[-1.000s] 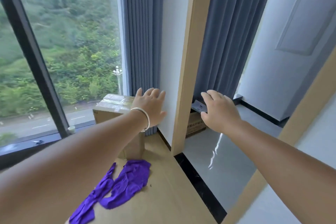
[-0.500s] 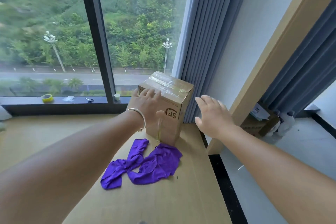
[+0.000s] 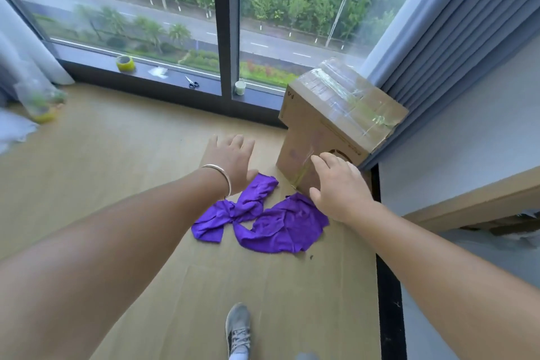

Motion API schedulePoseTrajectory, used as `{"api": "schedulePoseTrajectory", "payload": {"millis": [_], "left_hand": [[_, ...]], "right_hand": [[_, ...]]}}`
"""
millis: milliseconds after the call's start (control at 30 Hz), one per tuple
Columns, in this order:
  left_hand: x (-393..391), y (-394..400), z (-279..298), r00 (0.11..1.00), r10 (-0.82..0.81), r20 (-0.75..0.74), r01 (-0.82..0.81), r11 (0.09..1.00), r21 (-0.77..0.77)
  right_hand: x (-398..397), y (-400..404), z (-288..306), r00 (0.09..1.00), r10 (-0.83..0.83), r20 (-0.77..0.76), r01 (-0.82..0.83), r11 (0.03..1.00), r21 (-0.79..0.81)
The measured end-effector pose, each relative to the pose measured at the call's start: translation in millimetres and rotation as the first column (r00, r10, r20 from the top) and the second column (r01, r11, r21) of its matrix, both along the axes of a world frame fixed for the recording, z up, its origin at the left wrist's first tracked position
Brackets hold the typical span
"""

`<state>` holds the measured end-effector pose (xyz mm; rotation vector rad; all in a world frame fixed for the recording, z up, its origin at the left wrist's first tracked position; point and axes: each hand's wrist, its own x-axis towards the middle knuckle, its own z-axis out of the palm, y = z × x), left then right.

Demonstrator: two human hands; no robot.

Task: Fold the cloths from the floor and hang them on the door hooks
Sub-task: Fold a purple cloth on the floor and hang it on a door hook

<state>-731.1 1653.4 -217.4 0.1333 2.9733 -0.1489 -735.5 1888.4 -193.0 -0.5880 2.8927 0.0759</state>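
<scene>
Two open hands (image 3: 230,159) (image 3: 340,187) above crumpled purple cloth (image 3: 263,221), no grip.

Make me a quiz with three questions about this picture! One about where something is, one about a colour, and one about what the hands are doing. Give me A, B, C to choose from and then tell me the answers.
1. Where is the cardboard box?
A. On the window sill
B. On the floor beside the grey curtain
C. On top of the cloth

2. What colour is the cloth on the floor?
A. Purple
B. Yellow
C. White

3. What are the left hand and right hand doing?
A. Both grip the cloth
B. One holds the scissors
C. Both are open and hold nothing

Answers:
1. B, the box stands on the wooden floor in the corner, next to the grey curtain.
2. A, the crumpled cloth is bright purple.
3. C, the fingers of both hands are spread above the cloth, and the scissors lie on the window sill.
</scene>
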Motion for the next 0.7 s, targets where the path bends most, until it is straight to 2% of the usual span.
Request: {"api": "schedulePoseTrajectory", "payload": {"millis": [167, 300, 467, 700], "left_hand": [[-2.5, -31.1, -62.2, 0.979, 0.144, 0.144, -0.147, 0.989, 0.013], [1.2, -56.3, -120.0, 0.922, 0.313, 0.229, -0.326, 0.945, 0.019], [20.2, -81.6, -210.7, 0.753, 0.551, 0.36, -0.587, 0.809, -0.01], [41.5, -85.7, -365.7, 0.531, 0.686, 0.497, -0.788, 0.616, -0.008]], "right_hand": [[-31.0, -30.7, -59.9, 0.987, 0.126, 0.1, -0.126, 0.992, -0.002], [-66.4, -59.4, -117.7, 0.947, 0.269, 0.174, -0.274, 0.962, 0.001], [-103.2, -97.6, -206.7, 0.855, 0.434, 0.285, -0.453, 0.891, 0.002], [-133.8, -150.9, -355.7, 0.749, 0.555, 0.362, -0.603, 0.797, 0.026]]}}
